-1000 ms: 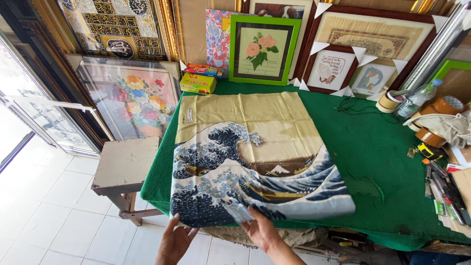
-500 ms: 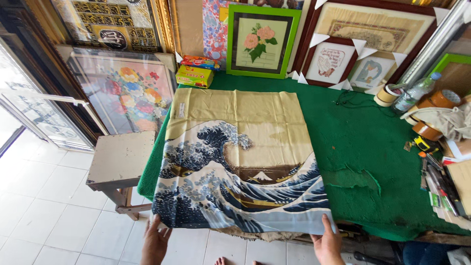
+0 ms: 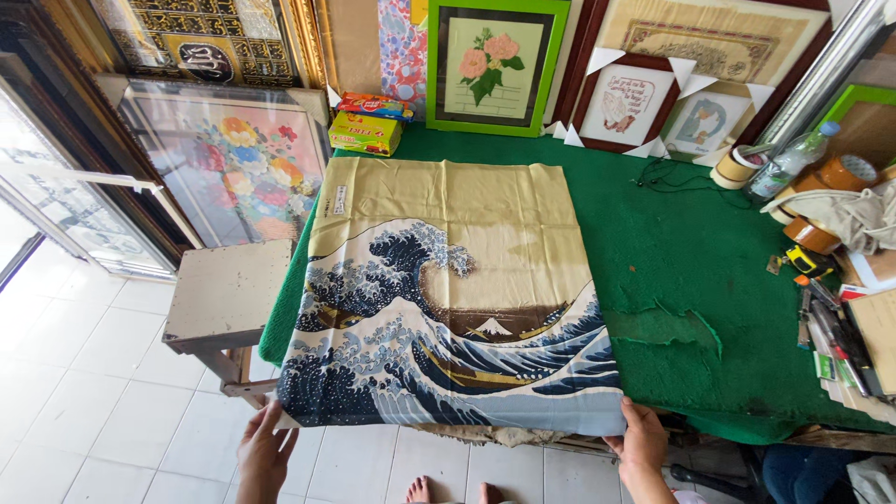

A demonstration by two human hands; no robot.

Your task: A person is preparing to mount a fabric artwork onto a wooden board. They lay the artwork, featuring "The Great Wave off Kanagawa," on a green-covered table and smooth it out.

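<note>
A large cloth print of a blue and white sea wave on a tan sky point(image 3: 448, 299) lies spread over a green felt table point(image 3: 681, 233). Its near edge hangs past the table's front. My left hand point(image 3: 264, 453) grips the cloth's near left corner. My right hand point(image 3: 642, 437) pinches its near right corner. Both hands hold that edge stretched flat. My bare toes point(image 3: 453, 490) show on the white tiled floor below.
Framed pictures lean along the back wall, one with a green frame and pink flowers point(image 3: 493, 65). Small yellow boxes point(image 3: 366, 131) sit at the back left. Tape rolls point(image 3: 737, 168), a plastic bottle point(image 3: 789, 161) and tools point(image 3: 831, 327) crowd the right side. A worn stool point(image 3: 229, 294) stands left of the table.
My hands have moved apart from the middle of the cloth's near edge to its two corners. The cloth now lies flatter and is drawn nearer to me.
</note>
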